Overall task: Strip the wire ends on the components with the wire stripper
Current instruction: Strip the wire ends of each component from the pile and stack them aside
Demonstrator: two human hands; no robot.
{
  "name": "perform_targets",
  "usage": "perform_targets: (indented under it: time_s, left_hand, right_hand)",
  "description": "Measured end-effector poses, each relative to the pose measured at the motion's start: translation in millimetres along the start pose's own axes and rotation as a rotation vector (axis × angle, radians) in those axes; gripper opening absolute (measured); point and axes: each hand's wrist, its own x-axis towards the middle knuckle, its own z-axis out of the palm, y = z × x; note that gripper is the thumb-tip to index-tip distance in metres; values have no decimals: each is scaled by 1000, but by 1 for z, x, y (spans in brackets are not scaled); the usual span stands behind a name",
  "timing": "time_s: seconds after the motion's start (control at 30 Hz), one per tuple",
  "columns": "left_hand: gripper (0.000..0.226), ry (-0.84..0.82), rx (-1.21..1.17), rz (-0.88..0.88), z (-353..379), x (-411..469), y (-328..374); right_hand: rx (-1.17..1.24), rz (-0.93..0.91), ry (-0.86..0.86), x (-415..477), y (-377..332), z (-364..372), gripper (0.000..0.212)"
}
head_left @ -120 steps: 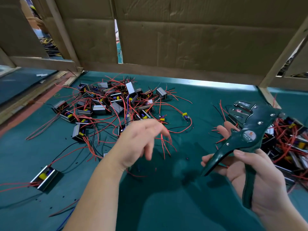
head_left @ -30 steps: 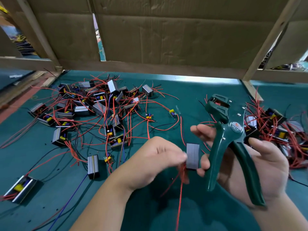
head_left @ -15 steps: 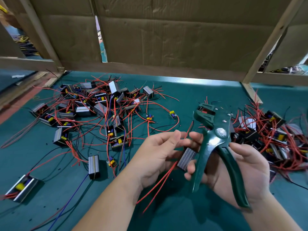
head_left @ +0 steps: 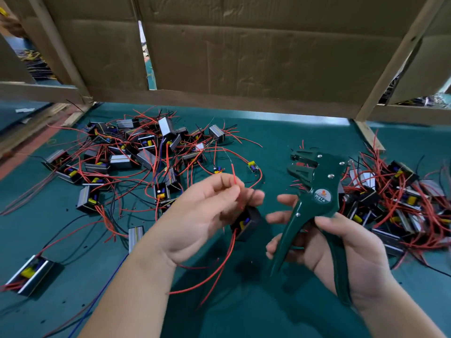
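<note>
Grips green wire stripper [head_left: 322,198] in right hand [head_left: 346,254], fingers curled round the two spread handles. Points its head up and left toward the far side of the table [head_left: 280,135], long axis steeply tilted from lower right to upper left, jaws apart at the top, handles down by the palm. Pinches red wire [head_left: 233,174] between thumb and fingertips of left hand [head_left: 202,215], wire end sticking up above the fingertips, left of the stripper head and apart from it. Shows small black component [head_left: 246,222] with a yellow part just below the left fingertips, between both hands, red leads trailing down from it; blurred, so cannot tell if fingers touch it. Has left heap [head_left: 136,152] of wired components beyond the left hand, right heap [head_left: 395,198] just behind the stripper, lone unit [head_left: 30,274] near the left edge. Backed by cardboard wall [head_left: 244,57] at the far side of the table.
</note>
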Motion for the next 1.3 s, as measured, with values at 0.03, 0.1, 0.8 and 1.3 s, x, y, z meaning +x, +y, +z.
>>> perform_targets:
  time_s: [0.03, 0.1, 0.8, 1.3]
  left_hand:
    - [5, -15, 154, 50, -3, -3, 3]
    - [7, -62, 298, 125, -9, -8, 6]
    - [10, 132, 717, 380, -4, -8, 4]
    - [15, 200, 1087, 619, -6, -4, 6]
  right_hand:
    - [-62, 4, 67, 0, -1, -2, 70]
    - [-160, 12, 163, 1, -1, -6, 57]
    - [-63, 295, -276, -9, 1, 6, 51]
    - [-147, 296, -234, -8, 4, 7, 47]
